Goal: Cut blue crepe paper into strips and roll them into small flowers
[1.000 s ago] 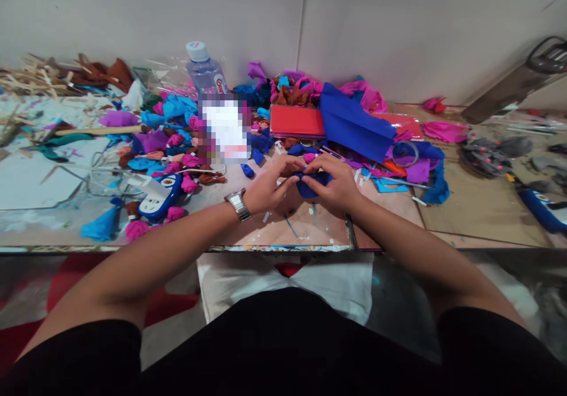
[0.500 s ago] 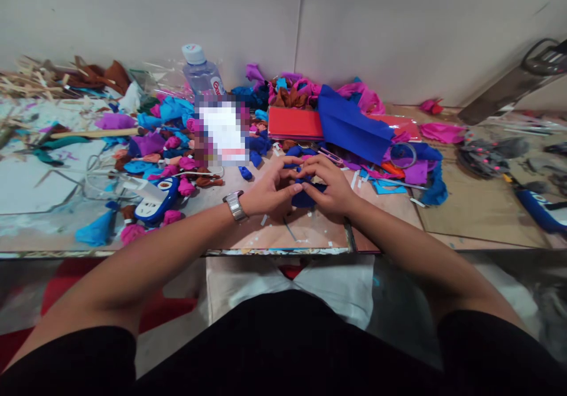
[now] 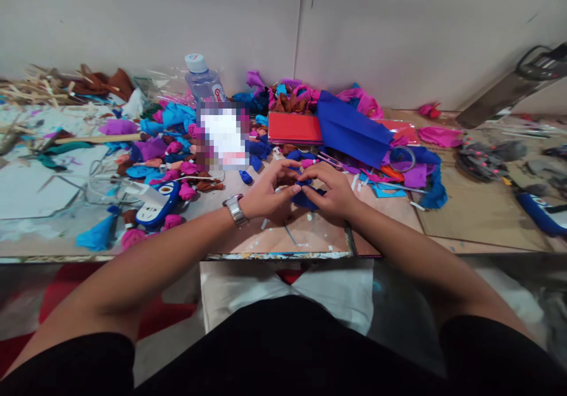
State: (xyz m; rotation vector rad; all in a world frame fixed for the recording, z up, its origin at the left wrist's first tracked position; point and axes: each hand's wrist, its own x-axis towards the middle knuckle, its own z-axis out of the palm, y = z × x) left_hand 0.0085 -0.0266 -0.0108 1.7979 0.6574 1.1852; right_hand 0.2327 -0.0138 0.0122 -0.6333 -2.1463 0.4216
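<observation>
Both my hands meet over the bench in front of me, around a piece of dark blue crepe paper (image 3: pixel 303 200). My left hand (image 3: pixel 275 188), with a metal watch (image 3: pixel 235 209) on the wrist, pinches the paper between thumb and fingers. From the other side my right hand (image 3: pixel 330 188) grips the same paper, its thumb and fingertips close to the left ones. Part of the paper hangs below the thumbs; the rest is hidden by the fingers. Just beyond the hands lies a pink craft knife (image 3: pixel 330 159).
Crumpled coloured paper bundles (image 3: pixel 155 148) cover the bench's left side, around a blue-and-white power strip (image 3: pixel 157 206). A clear bottle (image 3: pixel 206 83), red packet (image 3: pixel 295 127) and large blue sheet (image 3: pixel 352 129) stand or lie behind. A tape roll (image 3: pixel 402 159) and cardboard (image 3: pixel 478 213) are at right.
My fingers have shifted slightly on the blue paper, both hands staying in place around it. The whole view has moved a little.
</observation>
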